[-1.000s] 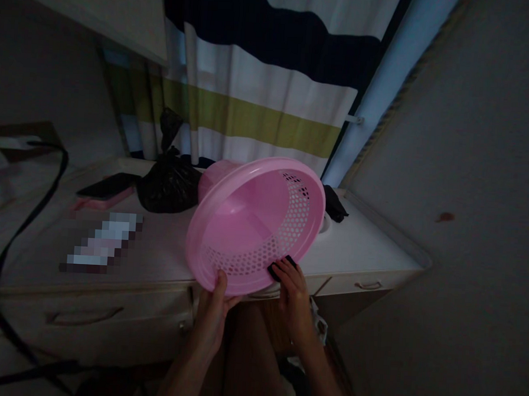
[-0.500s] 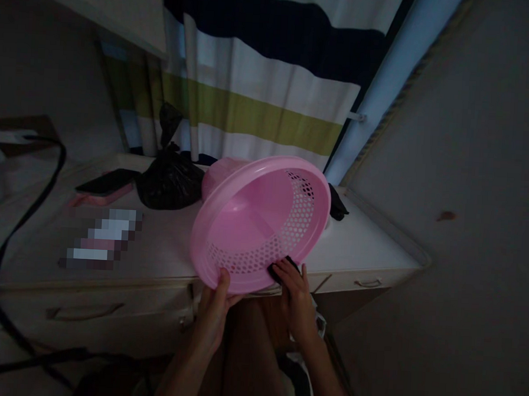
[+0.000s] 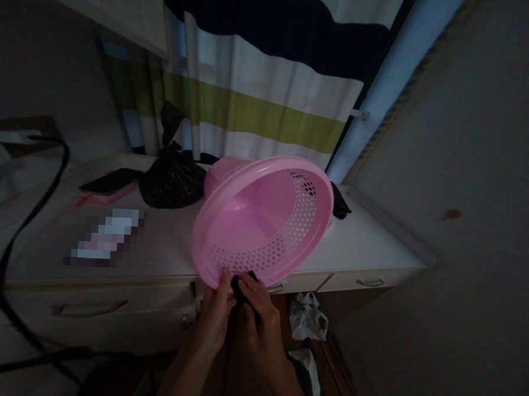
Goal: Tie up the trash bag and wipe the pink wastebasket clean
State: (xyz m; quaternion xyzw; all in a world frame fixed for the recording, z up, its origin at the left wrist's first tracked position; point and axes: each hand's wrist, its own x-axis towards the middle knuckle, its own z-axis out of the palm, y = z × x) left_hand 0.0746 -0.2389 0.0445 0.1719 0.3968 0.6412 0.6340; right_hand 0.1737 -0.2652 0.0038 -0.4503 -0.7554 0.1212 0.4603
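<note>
A pink plastic basket (image 3: 255, 212) with a perforated wall is tilted on its side at the counter's front edge, its mouth towards me. My left hand (image 3: 216, 311) grips the near rim, thumb on the inner face and fingers underneath. Close beside it, my right hand (image 3: 260, 316) presses a small black cloth (image 3: 237, 286) against the lower rim. The fingers of my right hand are closed over the cloth and hide part of it.
On the white counter (image 3: 364, 244) stand a knotted black plastic bag (image 3: 174, 178), a dark item with a pink case (image 3: 110, 184) and a blurred-out object (image 3: 107, 237). A black cord (image 3: 8, 255) hangs at left. A white plastic bag (image 3: 306, 318) lies on the floor.
My right hand has slid the black cloth leftwards along the basket's rim, up close to my left hand. The left hand keeps its hold, and the basket has barely moved.
</note>
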